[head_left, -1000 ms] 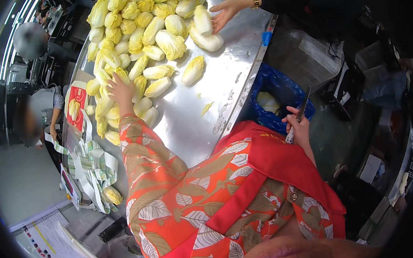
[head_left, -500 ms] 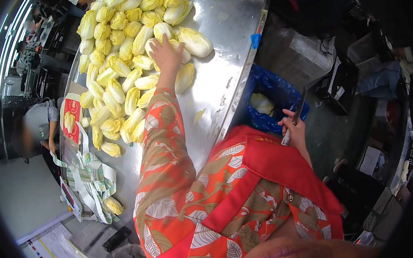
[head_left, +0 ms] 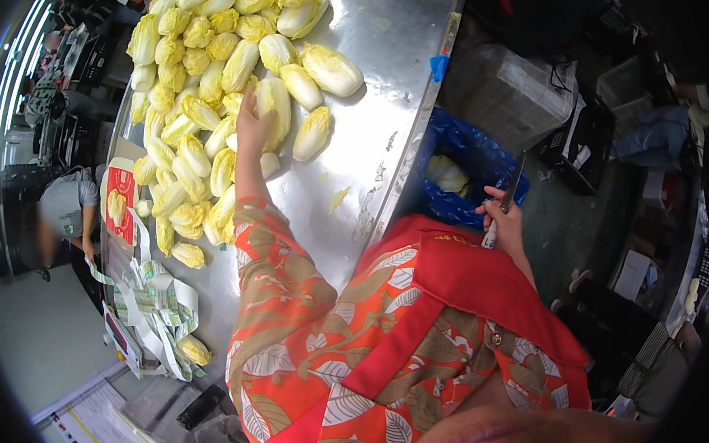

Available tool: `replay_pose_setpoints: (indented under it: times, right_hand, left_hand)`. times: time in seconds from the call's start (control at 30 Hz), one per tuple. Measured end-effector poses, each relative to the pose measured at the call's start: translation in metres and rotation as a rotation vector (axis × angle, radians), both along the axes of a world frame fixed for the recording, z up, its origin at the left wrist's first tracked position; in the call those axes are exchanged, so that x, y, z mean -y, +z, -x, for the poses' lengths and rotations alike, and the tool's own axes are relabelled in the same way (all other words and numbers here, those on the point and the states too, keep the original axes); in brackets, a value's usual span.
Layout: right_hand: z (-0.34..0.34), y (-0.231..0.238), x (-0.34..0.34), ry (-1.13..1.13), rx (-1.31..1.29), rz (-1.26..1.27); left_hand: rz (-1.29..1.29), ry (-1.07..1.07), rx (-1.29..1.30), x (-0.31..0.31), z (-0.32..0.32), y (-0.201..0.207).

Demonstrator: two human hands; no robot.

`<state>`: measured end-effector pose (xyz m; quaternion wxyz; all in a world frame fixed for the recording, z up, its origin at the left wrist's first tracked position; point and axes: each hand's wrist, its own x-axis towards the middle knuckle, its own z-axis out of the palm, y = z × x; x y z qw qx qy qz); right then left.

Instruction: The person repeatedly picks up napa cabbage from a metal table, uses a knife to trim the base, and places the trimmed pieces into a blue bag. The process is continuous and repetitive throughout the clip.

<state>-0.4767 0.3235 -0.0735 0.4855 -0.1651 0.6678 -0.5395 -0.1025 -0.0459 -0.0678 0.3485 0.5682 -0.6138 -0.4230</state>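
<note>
Across a shiny metal table [head_left: 355, 164], broad glare is thrown back. Just beyond the red apron [head_left: 472, 283], a knife [head_left: 511, 186] is held in the right hand [head_left: 504, 219], its fingers curled round the pale handle, the dark blade pointed away. Near it, a pale cabbage [head_left: 447, 175] is contained in a blue plastic bag [head_left: 480, 153]. On the table, a plump napa cabbage [head_left: 275, 104] is touched along its left side by the left hand [head_left: 255, 126]; those fingers are slightly bent, but whether the cabbage is pinched cannot be told. Oblong and pale yellow-green, it is wrapped in overlapping leaves. It is flanked on the right by a whiter cabbage [head_left: 302, 87]. Farther off, a heap of napa cabbages [head_left: 198, 60] is topped with crinkled, bright yellow leaves.
</note>
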Motion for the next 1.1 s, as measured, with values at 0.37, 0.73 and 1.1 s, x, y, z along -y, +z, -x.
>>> replay_pose_setpoints:
  times: [0.37, 0.73, 1.1]
  right_hand:
    - [-0.005, 0.019, 0.012, 0.103, -0.061, 0.0]
    - [-0.011, 0.028, 0.007, 0.375, -0.099, 0.033]
    - [-0.001, 0.037, -0.003, 0.335, -0.701, -0.01]
  left_hand:
    - [-0.138, -0.048, 0.574, -0.006, 0.019, 0.025]
    - [-0.598, -0.314, -0.762, -0.148, 0.116, 0.073]
    - [-0.289, -0.925, -0.034, -0.21, 0.22, 0.05]
